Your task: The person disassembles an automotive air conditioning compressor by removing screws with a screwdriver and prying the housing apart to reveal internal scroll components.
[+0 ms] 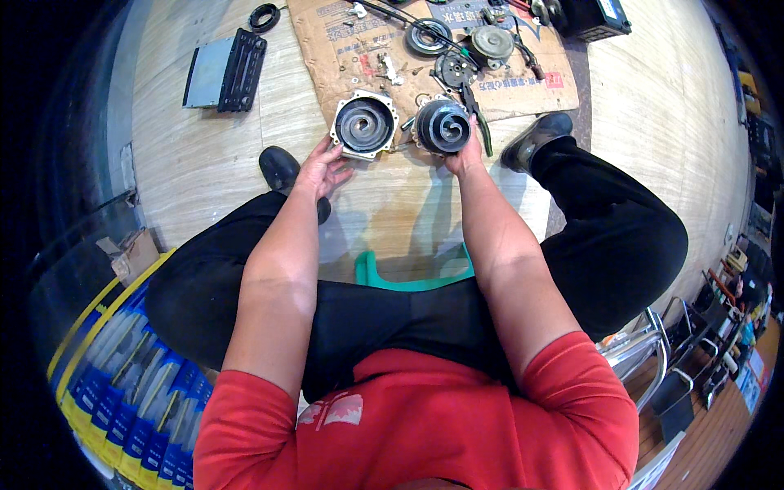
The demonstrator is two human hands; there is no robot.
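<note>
Down on the floor between the spread legs, two scroll halves from what looks like a taken-apart compressor sit side by side at the near edge of a flattened cardboard sheet. Left hand has its fingers spread loose against the lower rim of the square-flanged scroll housing, more steadying than gripping, and the spiral faces up, so both spirals can be seen together. Right hand is wrapped around the bottom of the round scroll piece, closed on it and tipping its spiral face up toward the camera; its fingers are mostly hidden behind the part, so how tight is hard to say. Green-handled pliers lie just beside that piece. Further up the cardboard there's a pulley disc, another round plate and loose small screws, too small to sort out. A car stereo unit sits well apart on the left. The green stool is mostly covered by the legs.
</note>
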